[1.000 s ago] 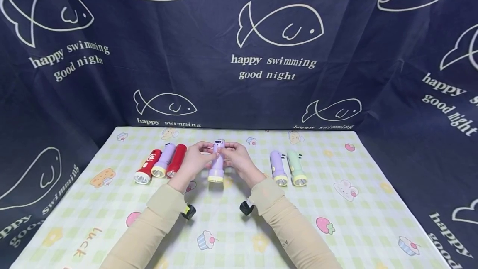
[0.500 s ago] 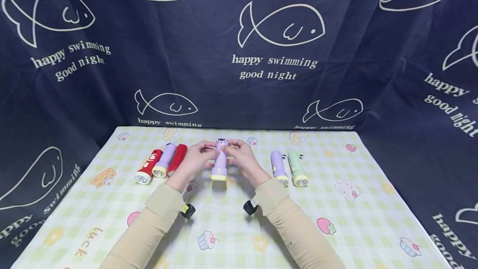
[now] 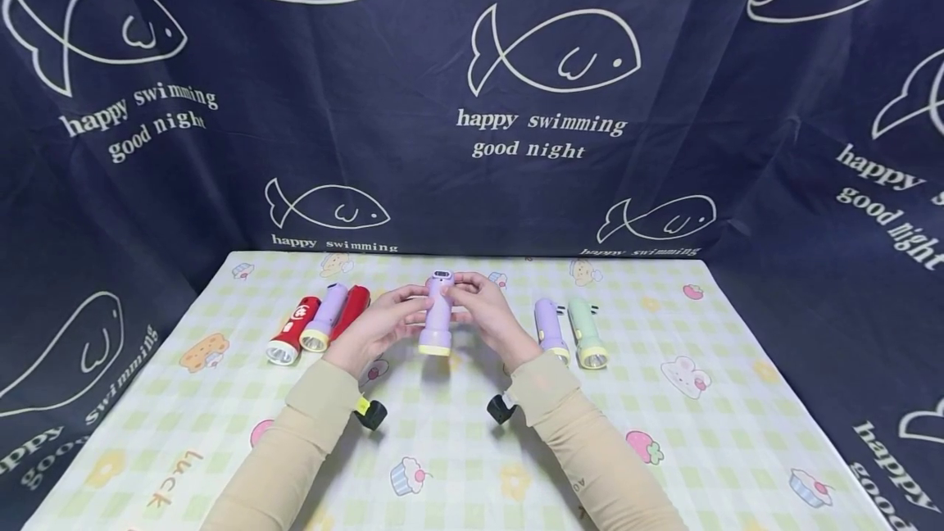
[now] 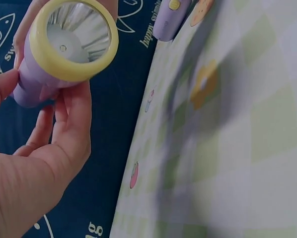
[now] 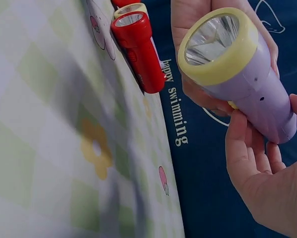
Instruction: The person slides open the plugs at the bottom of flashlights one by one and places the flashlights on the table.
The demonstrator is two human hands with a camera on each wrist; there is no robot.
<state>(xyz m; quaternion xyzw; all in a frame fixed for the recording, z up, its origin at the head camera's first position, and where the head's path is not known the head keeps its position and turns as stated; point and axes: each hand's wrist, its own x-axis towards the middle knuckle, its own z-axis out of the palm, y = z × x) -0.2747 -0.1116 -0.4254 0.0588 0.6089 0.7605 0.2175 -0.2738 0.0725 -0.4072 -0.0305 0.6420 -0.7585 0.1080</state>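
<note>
A lilac flashlight (image 3: 438,316) with a pale yellow head ring is held up off the table, its lens end towards me and lower than its tail. My left hand (image 3: 379,324) grips it from the left, thumb on the near side. From the right, my right hand (image 3: 488,316) holds the same body near its tail, with fingers behind and thumb in front. In the left wrist view, the yellow ring (image 4: 39,47) and reflector face the camera. The right wrist view shows small dark holes along the lilac body (image 5: 260,96) and fingers from both hands around it.
On the left lie a red flashlight with a white head (image 3: 293,333), another lilac one (image 3: 324,318) and a plain red one (image 3: 352,308), side by side. To the right are a lilac flashlight (image 3: 548,324) and a mint green one (image 3: 586,330). A dark fish-print curtain (image 3: 428,154) hangs behind the checked tablecloth (image 3: 442,433).
Both hands have shifted slightly right and up with the lilac flashlight, and its lens has tipped out of the head view. The flashlights on the table have stayed put.
</note>
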